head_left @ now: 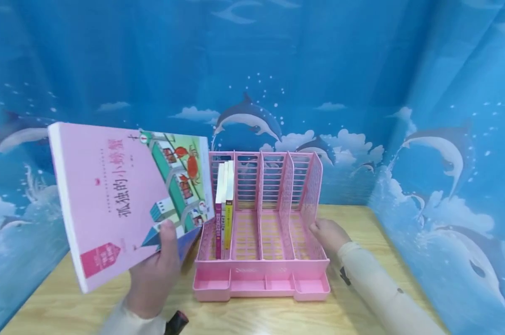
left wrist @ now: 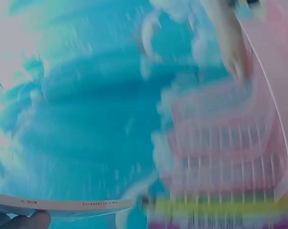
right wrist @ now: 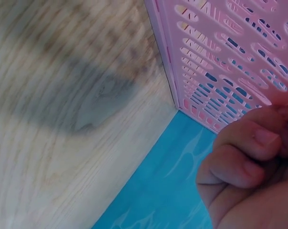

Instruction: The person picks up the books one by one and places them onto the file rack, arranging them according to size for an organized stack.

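In the head view my left hand point(head_left: 156, 274) holds up a pink picture book point(head_left: 97, 186) with a red crab on its cover, thumb across the front. The book is tilted, left of a pink desktop book rack point(head_left: 260, 265). Its edge point(left wrist: 87, 206) and my fingertips point(left wrist: 32, 220) show low in the left wrist view. My right hand point(head_left: 329, 235) grips the rack's right side panel point(head_left: 313, 190); the right wrist view shows curled fingers point(right wrist: 239, 162) against the perforated panel point(right wrist: 220, 62). Several thin books point(head_left: 225, 214) stand upright in the leftmost compartment.
The rack stands on a light wooden table point(head_left: 256, 318), with shallow trays point(head_left: 279, 284) along its front. A blue curtain point(head_left: 319, 70) printed with dolphins hangs behind and at both sides.
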Tool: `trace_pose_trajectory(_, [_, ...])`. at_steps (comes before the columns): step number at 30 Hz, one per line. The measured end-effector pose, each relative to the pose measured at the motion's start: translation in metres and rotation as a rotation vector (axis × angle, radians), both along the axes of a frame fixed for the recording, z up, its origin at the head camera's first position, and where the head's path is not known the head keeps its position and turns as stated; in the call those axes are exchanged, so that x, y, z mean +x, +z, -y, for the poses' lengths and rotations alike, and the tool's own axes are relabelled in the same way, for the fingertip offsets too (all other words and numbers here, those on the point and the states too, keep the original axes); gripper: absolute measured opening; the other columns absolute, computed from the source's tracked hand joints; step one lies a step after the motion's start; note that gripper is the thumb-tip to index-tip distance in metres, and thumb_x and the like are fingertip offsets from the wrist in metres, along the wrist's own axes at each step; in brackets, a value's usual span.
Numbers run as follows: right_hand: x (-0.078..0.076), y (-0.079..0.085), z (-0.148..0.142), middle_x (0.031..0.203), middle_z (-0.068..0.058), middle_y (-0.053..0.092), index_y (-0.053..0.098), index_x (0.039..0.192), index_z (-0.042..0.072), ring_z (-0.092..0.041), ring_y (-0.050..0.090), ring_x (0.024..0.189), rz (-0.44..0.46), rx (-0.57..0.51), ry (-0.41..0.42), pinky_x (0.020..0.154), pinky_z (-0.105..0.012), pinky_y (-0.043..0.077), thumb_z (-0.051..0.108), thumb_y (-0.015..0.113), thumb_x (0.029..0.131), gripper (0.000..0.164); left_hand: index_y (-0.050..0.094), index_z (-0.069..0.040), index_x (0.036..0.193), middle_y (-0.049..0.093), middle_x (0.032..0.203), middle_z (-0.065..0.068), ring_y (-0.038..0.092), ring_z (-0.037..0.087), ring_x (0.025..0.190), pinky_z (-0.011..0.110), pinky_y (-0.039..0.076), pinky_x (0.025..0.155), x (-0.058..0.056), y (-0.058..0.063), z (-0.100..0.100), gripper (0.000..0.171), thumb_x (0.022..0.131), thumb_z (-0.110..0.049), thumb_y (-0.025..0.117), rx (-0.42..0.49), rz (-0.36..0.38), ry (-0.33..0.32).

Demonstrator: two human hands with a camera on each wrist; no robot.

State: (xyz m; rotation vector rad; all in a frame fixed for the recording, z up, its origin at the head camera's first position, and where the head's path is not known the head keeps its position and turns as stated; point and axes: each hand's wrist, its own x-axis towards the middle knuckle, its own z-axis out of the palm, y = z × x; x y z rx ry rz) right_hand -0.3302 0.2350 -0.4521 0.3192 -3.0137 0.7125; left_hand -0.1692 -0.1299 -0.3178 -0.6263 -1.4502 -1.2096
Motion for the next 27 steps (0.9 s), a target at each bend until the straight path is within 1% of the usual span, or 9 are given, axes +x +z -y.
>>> trace_pose_trajectory(2, [-0.001, 0.000, 0.000, 0.092, -0.008, 0.066, 0.066, 0.107, 0.005, -0.031, 0.063, 0.088, 0.001, -0.010, 0.001, 0.085, -0.047, 0.046, 0.029, 0.037, 0.101, 0.038, 0.022, 0.014, 0.140, 0.045, 0.136, 0.028, 0.052, 0.040, 0.118, 0.043, 0.046, 0.094, 0.002, 0.007, -0.017, 0.057, 0.088, 0.006, 0.046, -0.023, 0.005, -0.040])
trace_pose_trajectory(5, [-0.001, 0.000, -0.001, 0.098, -0.010, 0.068, 0.065, 0.112, 0.004, -0.033, 0.063, 0.095, -0.001, -0.010, -0.012, 0.088, -0.048, 0.045, 0.030, 0.035, 0.103, 0.041, 0.024, 0.011, 0.143, 0.046, 0.138, 0.022, 0.052, 0.036, 0.119, 0.041, 0.046, 0.096, -0.001, 0.010, -0.038, 0.058, 0.088, 0.010, 0.045, -0.081, 0.114, -0.058])
trace_pose_trajectory(10, [0.002, 0.000, 0.000, 0.112, -0.016, 0.065, 0.061, 0.123, 0.002, -0.038, 0.059, 0.105, 0.052, -0.065, -0.022, 0.093, -0.053, 0.042, 0.033, 0.036, 0.103, 0.045, 0.020, -0.009, 0.152, 0.037, 0.149, 0.008, 0.043, 0.025, 0.130, 0.036, 0.040, 0.102, -0.020, -0.006, -0.059, 0.070, 0.092, 0.010, 0.048, -0.126, 0.365, -0.107])
trace_pose_trajectory(12, [0.003, -0.001, 0.001, 0.118, -0.017, 0.063, 0.059, 0.127, 0.002, -0.039, 0.058, 0.109, 0.078, -0.088, -0.024, 0.094, -0.054, 0.041, 0.034, 0.036, 0.103, 0.046, 0.018, -0.016, 0.154, 0.035, 0.150, 0.003, 0.051, 0.021, 0.122, 0.032, 0.047, 0.094, -0.030, -0.018, -0.064, 0.070, 0.095, 0.005, 0.049, -0.139, 0.464, -0.103])
trace_pose_trajectory(15, [0.003, -0.002, 0.001, 0.112, -0.015, 0.066, 0.062, 0.119, 0.003, -0.037, 0.060, 0.105, 0.070, -0.072, -0.021, 0.092, -0.053, 0.043, 0.032, 0.037, 0.103, 0.043, 0.037, -0.010, 0.146, 0.061, 0.123, 0.007, 0.065, 0.013, 0.074, 0.022, 0.054, 0.055, -0.046, -0.038, -0.068, 0.049, 0.099, -0.007, 0.049, -0.195, 0.580, 0.000])
trace_pose_trajectory(18, [0.002, -0.004, 0.001, 0.096, -0.008, 0.067, 0.065, 0.107, 0.005, -0.030, 0.063, 0.091, 0.042, -0.038, -0.012, 0.087, -0.049, 0.046, 0.031, 0.036, 0.103, 0.039, 0.051, -0.002, 0.127, 0.064, 0.080, 0.007, 0.042, 0.009, 0.039, 0.019, 0.035, 0.030, -0.060, -0.055, -0.073, 0.031, 0.100, -0.016, 0.049, -0.272, 0.635, 0.138])
trace_pose_trajectory(21, [0.000, -0.004, 0.000, 0.080, -0.002, 0.062, 0.065, 0.095, 0.008, -0.021, 0.060, 0.076, 0.023, -0.001, 0.003, 0.080, -0.045, 0.048, 0.029, 0.034, 0.104, 0.038, 0.046, -0.005, 0.134, 0.052, 0.062, 0.001, 0.039, 0.008, 0.036, 0.018, 0.032, 0.029, -0.069, -0.065, -0.079, 0.038, 0.099, -0.019, 0.049, -0.333, 0.656, 0.200])
trace_pose_trajectory(24, [-0.002, -0.004, 0.001, 0.071, 0.000, 0.056, 0.063, 0.089, 0.010, -0.017, 0.053, 0.068, 0.021, 0.007, 0.000, 0.075, -0.041, 0.048, 0.030, 0.033, 0.104, 0.038, 0.023, -0.017, 0.153, 0.052, 0.068, -0.002, 0.040, 0.005, 0.039, 0.016, 0.035, 0.032, -0.076, -0.073, -0.086, 0.061, 0.098, -0.017, 0.049, -0.391, 0.657, 0.202])
trace_pose_trajectory(27, [-0.003, -0.004, 0.001, 0.067, -0.002, 0.052, 0.063, 0.089, 0.010, -0.018, 0.050, 0.064, 0.033, -0.005, -0.009, 0.070, -0.039, 0.046, 0.031, 0.033, 0.103, 0.039, 0.017, -0.021, 0.155, 0.053, 0.076, -0.002, 0.039, 0.005, 0.042, 0.016, 0.036, 0.037, -0.086, -0.080, -0.092, 0.066, 0.098, -0.015, 0.049, -0.452, 0.649, 0.228])
